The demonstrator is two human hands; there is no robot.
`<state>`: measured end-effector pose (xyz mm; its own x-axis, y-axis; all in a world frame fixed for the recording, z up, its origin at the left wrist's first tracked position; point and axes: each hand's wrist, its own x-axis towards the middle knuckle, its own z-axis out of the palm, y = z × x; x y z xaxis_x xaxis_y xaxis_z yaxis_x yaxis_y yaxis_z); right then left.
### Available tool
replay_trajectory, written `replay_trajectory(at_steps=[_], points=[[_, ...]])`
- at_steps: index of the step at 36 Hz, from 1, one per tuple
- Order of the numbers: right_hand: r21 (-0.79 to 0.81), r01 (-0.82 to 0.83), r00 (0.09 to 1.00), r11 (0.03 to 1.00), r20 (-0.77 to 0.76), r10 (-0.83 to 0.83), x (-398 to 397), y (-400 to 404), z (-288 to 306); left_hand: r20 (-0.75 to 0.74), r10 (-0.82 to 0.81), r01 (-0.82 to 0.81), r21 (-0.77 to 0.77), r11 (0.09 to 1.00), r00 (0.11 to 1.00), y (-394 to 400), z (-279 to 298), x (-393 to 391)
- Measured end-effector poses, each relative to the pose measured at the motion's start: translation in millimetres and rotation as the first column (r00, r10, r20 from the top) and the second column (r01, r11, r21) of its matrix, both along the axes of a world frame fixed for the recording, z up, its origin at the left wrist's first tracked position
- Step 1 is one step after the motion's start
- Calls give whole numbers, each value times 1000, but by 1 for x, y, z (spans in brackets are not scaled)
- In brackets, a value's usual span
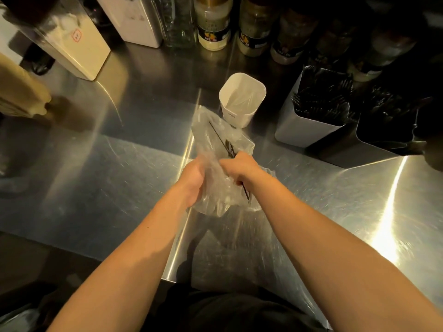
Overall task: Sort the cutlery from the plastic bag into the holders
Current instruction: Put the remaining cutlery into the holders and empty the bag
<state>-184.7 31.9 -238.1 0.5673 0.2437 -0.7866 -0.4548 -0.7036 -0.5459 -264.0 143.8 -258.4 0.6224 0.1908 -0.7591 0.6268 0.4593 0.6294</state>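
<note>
Toward the counter's (115, 164) right edge, two steel holders (309, 130) already stand packed with dark cutlery; the white holder (242, 101) is empty. My left hand (195, 178) grips the plastic bag (215, 144) mid-counter, my right hand (239, 167) pinches remaining pieces (227, 146) through it.

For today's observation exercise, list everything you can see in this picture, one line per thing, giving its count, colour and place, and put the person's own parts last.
plastic bag: one, clear, centre of the counter, held in both hands
cutlery: a few dark thin pieces, exact count unclear, inside the bag
white holder: one, white, just behind the bag
metal holder: one, silver, right of the white holder, full of dark cutlery
dark holder: one, dark, far right
jars: several, along the back
white containers: two, back left
counter: one, steel
left hand: grips the bag
right hand: pinches cutlery through the bag
</note>
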Motion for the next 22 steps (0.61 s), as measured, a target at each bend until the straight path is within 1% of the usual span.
replay_trajectory(at_steps=[2, 5, 7, 10, 11, 14, 16, 19, 20, 21, 22], points=[[48, 131, 989, 990, -81, -127, 0, -2, -1, 24, -18, 17, 10, 1000, 1000, -3, -3, -1], [115, 260, 955, 959, -177, -238, 1, -7, -10, 38, 14, -14, -8, 1000, 999, -4, -9, -6], [173, 334, 921, 927, -270, -282, 0, -10, -13, 45, 50, -48, -42, 998, 998, -7, -9, -8], [250, 394, 884, 884, -367, -291, -3, -11, -15, 21, 118, -117, -59, 991, 993, -10, -9, -9], [260, 384, 894, 886, -346, -286, -5, -11, -14, 20, 144, -142, -70, 987, 989, -10, -11, -10], [265, 305, 947, 915, -191, -260, -7, -13, -15, 31, 205, -202, -72, 977, 978, -10, -12, -10], [301, 281, 958, 911, -147, -247, -8, -16, -16, 26, 269, -267, -58, 962, 963, -12, -11, -9], [344, 237, 971, 909, -50, -234, -7, -19, -24, -14, 470, -470, 19, 883, 882, -10, -13, -1], [326, 219, 974, 920, -22, -224, -8, -19, -20, -14, 523, -521, 69, 851, 852, -9, -15, 3], [347, 191, 978, 918, 10, -208, -9, -19, -21, -6, 559, -554, 122, 824, 829, -6, -16, 6], [320, 156, 982, 934, 53, -182, -11, -19, -17, 12, 576, -569, 174, 803, 817, -3, -17, 8]])
